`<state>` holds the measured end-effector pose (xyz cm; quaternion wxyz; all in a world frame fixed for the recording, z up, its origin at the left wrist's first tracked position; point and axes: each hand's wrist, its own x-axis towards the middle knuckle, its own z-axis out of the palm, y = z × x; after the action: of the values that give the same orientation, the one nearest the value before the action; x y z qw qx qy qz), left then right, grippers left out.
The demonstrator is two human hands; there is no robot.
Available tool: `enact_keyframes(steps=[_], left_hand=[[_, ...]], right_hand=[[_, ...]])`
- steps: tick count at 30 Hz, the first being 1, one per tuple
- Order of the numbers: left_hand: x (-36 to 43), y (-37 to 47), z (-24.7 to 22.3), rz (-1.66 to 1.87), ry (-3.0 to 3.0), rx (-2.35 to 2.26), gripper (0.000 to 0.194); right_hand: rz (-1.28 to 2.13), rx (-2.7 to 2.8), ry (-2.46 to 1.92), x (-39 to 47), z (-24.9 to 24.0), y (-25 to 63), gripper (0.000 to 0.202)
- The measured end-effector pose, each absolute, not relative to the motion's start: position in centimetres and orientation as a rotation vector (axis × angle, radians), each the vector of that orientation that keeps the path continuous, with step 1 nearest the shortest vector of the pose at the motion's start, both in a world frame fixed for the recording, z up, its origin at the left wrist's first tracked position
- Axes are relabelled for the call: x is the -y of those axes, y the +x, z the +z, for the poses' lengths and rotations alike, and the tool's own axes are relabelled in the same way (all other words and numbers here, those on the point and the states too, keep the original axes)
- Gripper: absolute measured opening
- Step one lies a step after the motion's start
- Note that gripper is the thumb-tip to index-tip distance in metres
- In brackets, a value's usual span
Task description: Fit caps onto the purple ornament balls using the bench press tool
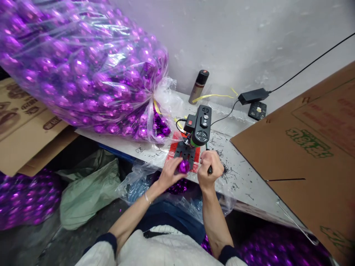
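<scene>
A shiny purple ball (183, 166) is gripped by the fingers of my left hand (169, 172), at the front of a small black machine (202, 125). The machine has a red switch and stands on a dark slotted base (185, 150) over a red sheet (172, 149). My right hand (210, 168) is wrapped round the machine's lever handle (210, 170), whose black end shows below the fist. Under my hands, more purple balls (177, 187) lie in an open clear plastic bag (135, 184) at the table's front edge.
A big tied clear bag of purple balls (91, 70) fills the left. Cardboard (24, 125) lies below it; a large carton (310, 147) stands right. A spray can (198, 87) and power adapter (253, 96) sit by the wall. Dark scraps (223, 166) litter the white table (241, 184).
</scene>
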<state>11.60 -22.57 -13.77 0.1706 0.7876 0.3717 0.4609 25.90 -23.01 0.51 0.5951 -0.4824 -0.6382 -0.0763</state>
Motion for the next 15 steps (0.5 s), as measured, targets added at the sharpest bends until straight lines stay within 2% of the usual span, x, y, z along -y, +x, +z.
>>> enact_keyframes(steps=[4,7,11,13,15], left_hand=[[28.5,9.6,-16.6,1.03,2.483,-1.07,0.078],[29.2,9.4,-16.8,1.049,2.487,-1.127,0.07],[23.9,9.5,-11.5,1.358,2.482,-1.093,0.021],[19.3,9.2,-7.7,1.372,2.434,-1.367,0.023],[14.6,9.1,-4.7,1.122,2.341,-1.731,0.027]], right_hand=[[-0.23,1.513,-1.111,23.1,-0.7,25.8,0.025],[-0.256,1.523,-1.1,23.2,-1.3,25.7,0.025],[-0.263,1.544,-1.077,23.2,-1.4,25.6,0.025],[-0.257,1.53,-1.069,23.1,-1.4,25.6,0.024],[-0.249,1.516,-1.062,23.1,-1.7,25.5,0.025]])
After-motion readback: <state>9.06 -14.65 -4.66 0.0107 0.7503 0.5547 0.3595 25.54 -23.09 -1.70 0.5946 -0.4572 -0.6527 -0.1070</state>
